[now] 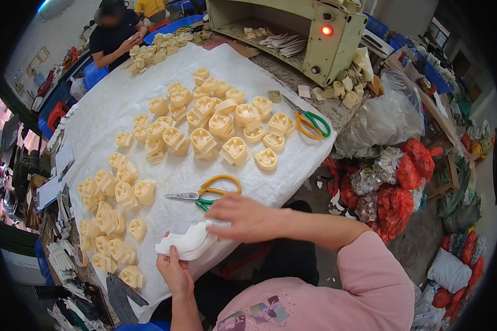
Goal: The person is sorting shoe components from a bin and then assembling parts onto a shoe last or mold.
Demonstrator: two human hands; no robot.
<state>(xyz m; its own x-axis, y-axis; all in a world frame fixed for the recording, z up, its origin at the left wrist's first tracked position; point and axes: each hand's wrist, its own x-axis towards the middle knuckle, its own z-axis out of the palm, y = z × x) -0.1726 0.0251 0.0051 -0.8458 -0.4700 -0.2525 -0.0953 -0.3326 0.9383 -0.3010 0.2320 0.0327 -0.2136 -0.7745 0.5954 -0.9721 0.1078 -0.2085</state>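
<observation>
My left hand (pixel 176 271) is closed on a small stack of thin white curved sheets (pixel 189 243), thumb on top, at the table's near edge. My right hand (pixel 242 216) is at the right end of that stack, its fingers stretched out and a little blurred. Just beyond it lies a pair of scissors (pixel 189 196) with one orange and one green handle loop, partly hidden by the right hand. Many cream-coloured hollow moulded pieces (pixel 236 150), D-shaped at the top, stand in groups on the white cloth-covered table (pixel 165 212).
A second pair of scissors (pixel 309 122) lies at the right edge. Behind stands a pale green metal box machine (pixel 337 47) with a lit red lamp. Small beige pieces (pixel 154 53) are heaped at the far end, near a seated person (pixel 115 36). Red bags (pixel 395 204) crowd the floor at right.
</observation>
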